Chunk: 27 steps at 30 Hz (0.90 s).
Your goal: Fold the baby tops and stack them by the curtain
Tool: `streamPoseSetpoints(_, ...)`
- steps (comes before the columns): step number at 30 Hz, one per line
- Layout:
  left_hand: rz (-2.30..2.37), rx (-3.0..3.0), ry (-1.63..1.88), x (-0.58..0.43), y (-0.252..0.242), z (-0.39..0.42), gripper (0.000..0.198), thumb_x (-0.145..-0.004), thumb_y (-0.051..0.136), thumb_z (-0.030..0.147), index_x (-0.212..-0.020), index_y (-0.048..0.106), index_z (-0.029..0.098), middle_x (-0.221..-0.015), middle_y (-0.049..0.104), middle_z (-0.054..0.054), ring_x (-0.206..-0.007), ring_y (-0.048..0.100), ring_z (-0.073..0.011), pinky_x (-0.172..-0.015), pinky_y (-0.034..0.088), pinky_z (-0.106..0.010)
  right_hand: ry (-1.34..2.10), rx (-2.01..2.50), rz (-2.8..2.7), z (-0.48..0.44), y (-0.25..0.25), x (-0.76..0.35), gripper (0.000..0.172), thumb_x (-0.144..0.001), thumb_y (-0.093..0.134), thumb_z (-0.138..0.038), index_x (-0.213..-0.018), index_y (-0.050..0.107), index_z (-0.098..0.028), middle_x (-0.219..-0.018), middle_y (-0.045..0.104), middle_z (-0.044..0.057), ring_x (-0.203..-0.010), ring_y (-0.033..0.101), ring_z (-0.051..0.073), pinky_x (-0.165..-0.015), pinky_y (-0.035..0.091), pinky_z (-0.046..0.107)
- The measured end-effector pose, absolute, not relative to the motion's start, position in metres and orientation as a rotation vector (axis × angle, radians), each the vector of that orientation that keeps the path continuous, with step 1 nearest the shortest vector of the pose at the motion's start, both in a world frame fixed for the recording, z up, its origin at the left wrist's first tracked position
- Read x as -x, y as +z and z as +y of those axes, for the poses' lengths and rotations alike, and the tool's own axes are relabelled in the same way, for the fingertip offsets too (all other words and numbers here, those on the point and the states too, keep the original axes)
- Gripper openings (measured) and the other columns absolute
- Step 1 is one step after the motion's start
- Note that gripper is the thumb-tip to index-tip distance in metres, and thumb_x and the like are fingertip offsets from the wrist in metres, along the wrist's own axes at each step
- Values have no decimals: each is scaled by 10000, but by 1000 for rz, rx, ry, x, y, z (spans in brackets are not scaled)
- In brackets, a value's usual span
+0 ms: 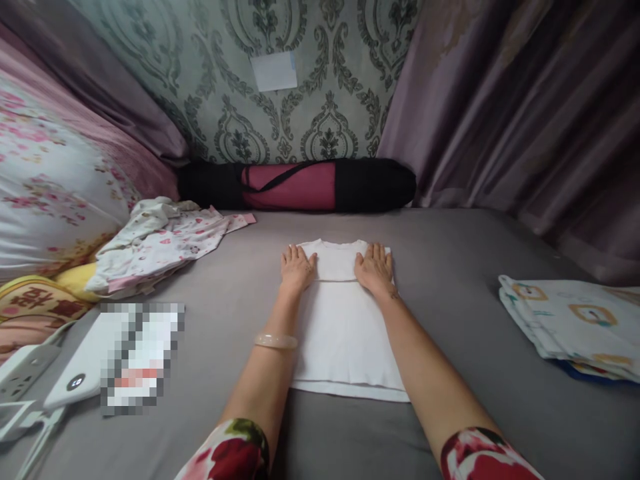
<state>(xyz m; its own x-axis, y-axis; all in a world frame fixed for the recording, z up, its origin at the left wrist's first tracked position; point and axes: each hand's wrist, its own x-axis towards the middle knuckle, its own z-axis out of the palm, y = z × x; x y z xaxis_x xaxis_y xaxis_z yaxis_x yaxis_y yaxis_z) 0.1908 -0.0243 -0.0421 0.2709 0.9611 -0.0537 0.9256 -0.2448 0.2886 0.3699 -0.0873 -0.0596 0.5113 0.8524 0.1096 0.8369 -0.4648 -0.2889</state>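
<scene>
Lying flat, plain white garment [347,333], folded across near its top, left hand [299,270] and right hand [374,269] atop, fingers [377,253] parted

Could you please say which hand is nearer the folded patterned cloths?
Right. On the white garment, the right hand rests on the side nearest the folded patterned cloths, the left hand opposite, farther away.

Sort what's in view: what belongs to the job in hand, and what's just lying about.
In the job:
White top
Left hand and right hand, both resting on it
Possibly the folded stack and loose clothes, though neither is being touched

Apparently just lying about:
Black-and-maroon bag
Floral pillow
Power strip
White device with a display
</scene>
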Motion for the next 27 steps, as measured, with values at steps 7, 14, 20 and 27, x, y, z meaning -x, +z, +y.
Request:
streamPoseSetpoints(7,1717,-2241,215,-182,-33,-13,566,-971,259,402,-1415,384,73,-1557,274,-197,-1461,207,-291,-1169,199,-465,-24,2379,-1551,-88,-51,-369,594,-988,217,-332,-1478,316,-12,-1564,262,177,-1458,171,287,-1173,104,471)
streamPoseSetpoints(14,1720,-2211,311,-157,-11,-6,377,-927,348,247,-1234,532,130,-1402,502,-177,-1359,401,-286,-1075,362,-415,111,2427,-1706,-89,-53,-362,613,-986,223,-343,-1496,268,-6,-1586,202,166,-1464,161,253,-1179,133,397)
streamPoseSetpoints(20,1720,-2145,363,-142,-16,0,377,-924,374,238,-1248,538,136,-1358,546,-172,-1316,459,-259,-1043,382,-351,325,2536,-1719,-85,-35,-361,642,-989,204,-366,-1522,181,-8,-1607,114,150,-1475,106,254,-1185,130,406)
streamPoseSetpoints(27,1700,-2065,358,-139,-17,5,406,-897,412,174,-1280,542,144,-1344,569,-171,-1296,492,-272,-1006,421,-352,163,2552,-1782,-74,-19,-344,634,-979,265,-350,-1512,217,-13,-1602,113,173,-1475,84,286,-1178,61,495)
